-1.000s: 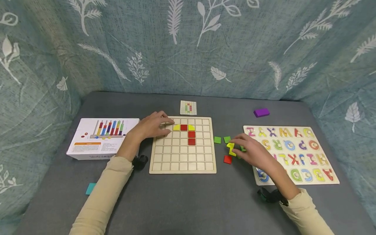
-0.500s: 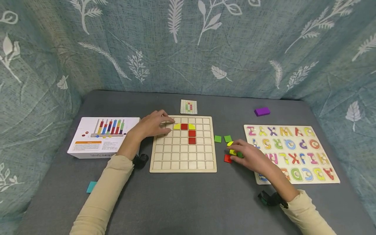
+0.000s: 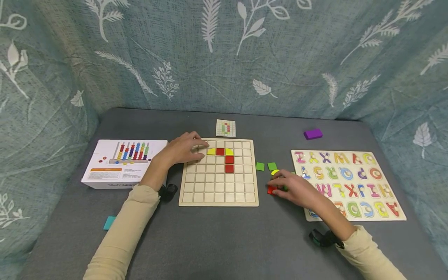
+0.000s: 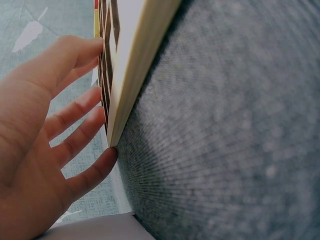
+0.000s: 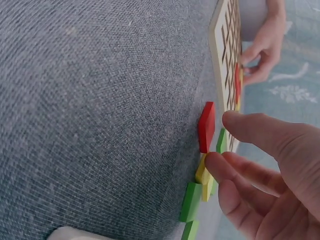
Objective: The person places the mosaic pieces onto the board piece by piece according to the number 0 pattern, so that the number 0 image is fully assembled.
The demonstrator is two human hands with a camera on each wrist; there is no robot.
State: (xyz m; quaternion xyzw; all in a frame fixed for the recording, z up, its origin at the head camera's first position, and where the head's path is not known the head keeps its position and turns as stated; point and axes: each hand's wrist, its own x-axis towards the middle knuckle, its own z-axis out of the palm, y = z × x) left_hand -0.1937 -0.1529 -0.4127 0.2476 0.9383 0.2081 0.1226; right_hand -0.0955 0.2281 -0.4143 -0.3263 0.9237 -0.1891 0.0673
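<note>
My left hand (image 3: 179, 150) rests on the upper left of a wooden grid board (image 3: 218, 187), fingertips on its surface and edge. Yellow quarter-round tiles flank a red square tile (image 3: 220, 151) on the board, and two more red squares run down on the right. To the right of the board, my right hand (image 3: 294, 188) hovers over loose tiles, its thumb and fingers apart around a red tile (image 5: 206, 127). Beside that lie yellow tiles (image 5: 202, 170) and green tiles (image 5: 190, 202), partly hidden by the hand in the head view.
A small pattern card (image 3: 225, 128) lies behind the board. An alphabet puzzle board (image 3: 350, 181) is under my right forearm. At left stands a white box (image 3: 120, 163) with an abacus picture, near a teal piece (image 3: 109, 223). A purple block (image 3: 313, 134) lies far right.
My right hand has shifted down and slightly left, from the yellow tiles to the red tile. The left hand has stayed on the board.
</note>
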